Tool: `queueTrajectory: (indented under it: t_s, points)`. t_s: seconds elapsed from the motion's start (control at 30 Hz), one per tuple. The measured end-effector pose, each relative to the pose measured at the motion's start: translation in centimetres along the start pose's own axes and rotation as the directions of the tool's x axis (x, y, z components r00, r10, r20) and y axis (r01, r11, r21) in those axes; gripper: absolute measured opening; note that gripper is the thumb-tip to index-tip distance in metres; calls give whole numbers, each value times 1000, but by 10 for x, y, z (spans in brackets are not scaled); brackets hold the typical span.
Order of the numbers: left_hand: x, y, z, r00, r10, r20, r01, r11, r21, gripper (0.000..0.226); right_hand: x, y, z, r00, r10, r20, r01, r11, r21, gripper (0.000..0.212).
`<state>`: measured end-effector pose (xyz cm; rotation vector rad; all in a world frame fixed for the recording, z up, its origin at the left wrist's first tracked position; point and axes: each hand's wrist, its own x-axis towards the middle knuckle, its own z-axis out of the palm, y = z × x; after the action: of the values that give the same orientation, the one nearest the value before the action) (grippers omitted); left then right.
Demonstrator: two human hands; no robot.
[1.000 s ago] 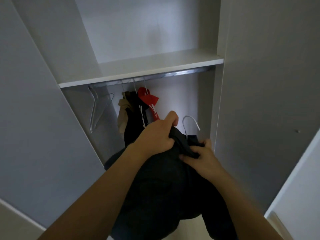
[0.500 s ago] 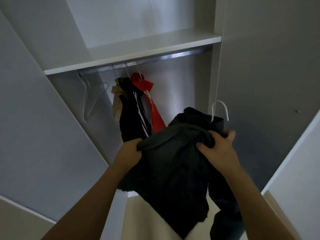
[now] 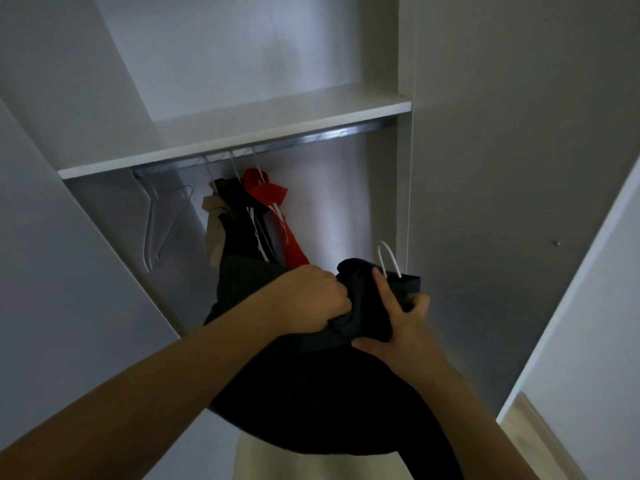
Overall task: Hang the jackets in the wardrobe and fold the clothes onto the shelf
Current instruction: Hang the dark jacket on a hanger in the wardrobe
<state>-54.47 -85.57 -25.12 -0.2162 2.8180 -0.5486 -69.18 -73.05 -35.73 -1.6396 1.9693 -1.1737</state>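
Observation:
A dark jacket (image 3: pixel 311 403) hangs in front of me, held up before the open wardrobe. My left hand (image 3: pixel 311 303) grips a bunch of its fabric near the collar. Just to the right, my right hand (image 3: pixel 398 320) holds the collar, fingers curled round the cloth. The white hook of a hanger (image 3: pixel 389 259) sticks up out of the jacket beside my right fingers. Above runs the metal rail (image 3: pixel 311 138) under the white shelf (image 3: pixel 242 133). Beige, black and red garments (image 3: pixel 252 226) hang together on the rail.
An empty white hanger (image 3: pixel 156 230) hangs at the rail's left end. The rail's right half is bare. Grey wardrobe panels close in on the left (image 3: pixel 52 271) and right (image 3: pixel 502 202). A white door edge (image 3: pixel 588 271) stands at the far right.
My left hand has moved right, from the jacket's left edge to the collar next to my right hand. The jacket is bunched closer together and the view has tilted down slightly.

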Motion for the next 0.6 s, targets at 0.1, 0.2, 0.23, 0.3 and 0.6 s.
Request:
queueTrajectory:
  t_s: [0.1, 0.2, 0.23, 0.3, 0.6]
  points:
    - [-2, 5, -1, 999, 19, -44, -20, 999, -29, 16, 4, 3, 1, 999, -37, -6, 37, 999, -9, 87]
    - [-7, 9, -3, 988, 30, -149, -39, 998, -58, 14, 9, 4, 11, 996, -82, -19, 79, 990, -115, 39]
    - [-10, 10, -2, 976, 5, -219, -19, 998, -59, 10, 10, 5, 13, 996, -79, -41, 73, 988, -133, 25]
    - [-15, 12, 2, 919, -138, -368, 98, 987, -126, 6, 13, 7, 17, 998, -4, -69, 0, 998, -57, 11]
    - [-65, -11, 64, 698, -716, 7, 582, 561, -588, 14, 13, 24, 5, 926, 353, -132, -296, 897, 328, 13]
